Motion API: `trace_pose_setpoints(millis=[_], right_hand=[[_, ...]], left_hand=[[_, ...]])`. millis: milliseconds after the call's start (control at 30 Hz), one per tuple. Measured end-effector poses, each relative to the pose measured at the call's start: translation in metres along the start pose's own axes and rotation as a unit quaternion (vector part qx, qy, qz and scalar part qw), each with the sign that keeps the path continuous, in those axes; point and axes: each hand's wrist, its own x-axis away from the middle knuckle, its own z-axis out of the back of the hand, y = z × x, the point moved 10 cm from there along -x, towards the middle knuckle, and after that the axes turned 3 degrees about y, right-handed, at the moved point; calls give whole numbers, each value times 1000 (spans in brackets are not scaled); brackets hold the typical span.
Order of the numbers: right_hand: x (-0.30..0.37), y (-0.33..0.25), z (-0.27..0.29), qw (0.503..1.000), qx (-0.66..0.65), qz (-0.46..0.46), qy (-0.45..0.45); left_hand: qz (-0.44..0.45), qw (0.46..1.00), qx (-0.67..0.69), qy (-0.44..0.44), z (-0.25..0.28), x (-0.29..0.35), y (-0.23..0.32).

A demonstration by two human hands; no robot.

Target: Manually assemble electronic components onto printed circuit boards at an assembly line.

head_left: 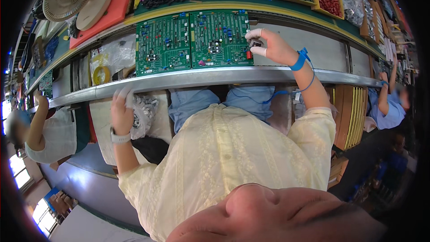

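Reaching in over a parts bench, the right hand [275,48] is pinching a small dark part [255,43] between a white-covered thumb and forefinger, as I am watching from a distance through the head camera. The part is sitting at the fingertips, just beside the right-hand edge of the right circuit board [219,36], so that board is lying directly to the fingers' left. A small red piece [249,55] is showing next to the thumb tip; I am not able to tell whether it is joined to the dark part, nor which way the dark part's long axis is running. The left circuit board [163,40] is lying close alongside, the pair stretching left to right beyond the metal rail [192,78]. I am judging the right hand much the nearer to the held part and to the right board. The left hand [122,118] is hanging on the near side of the rail, close to a plastic bag of grey parts [144,114]; its fingers are blurring, and I cannot tell whether they are spread or pressed together.
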Motion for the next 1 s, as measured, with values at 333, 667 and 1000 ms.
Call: trace_pose_setpoints(millis=[333, 667, 1000], right_hand=[[-3, -21, -1, 988, 147, 12, 50], [0, -3, -10, 995, 79, -59, 29], [-3, -5, -16, 994, 86, -57, 19]], left_hand=[[-130, 970, 64, -193, -143, -106, 90], [-192, 936, -39, -294, -168, -96, 110], [-238, 931, 16, -278, -174, -93, 109]])
